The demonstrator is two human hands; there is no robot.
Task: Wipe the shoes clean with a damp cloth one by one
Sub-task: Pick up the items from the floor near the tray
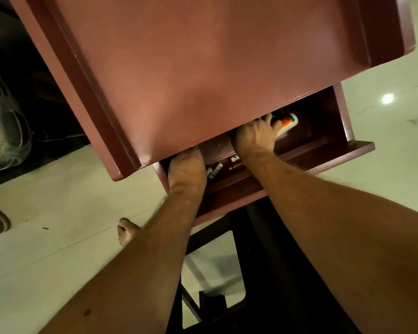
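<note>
Both hands (227,153) inside open drawer (336,153)

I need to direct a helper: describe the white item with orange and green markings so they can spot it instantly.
Find the reddish-brown table and its open drawer beneath the top. At the drawer's far right, by the right hand, lies the white packet. Only it carries bright orange and green; the small white cylinders nearby are plain.

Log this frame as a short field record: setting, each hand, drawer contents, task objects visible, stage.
setting: reddish-brown table with an open drawer under its top
left hand: reaches into the drawer's left end, fingers hidden under the tabletop
right hand: inside the drawer, on a white and orange object
drawer contents: small white items, a brass-coloured piece
task objects: no cloth visible
stage: wiping not begun
</note>
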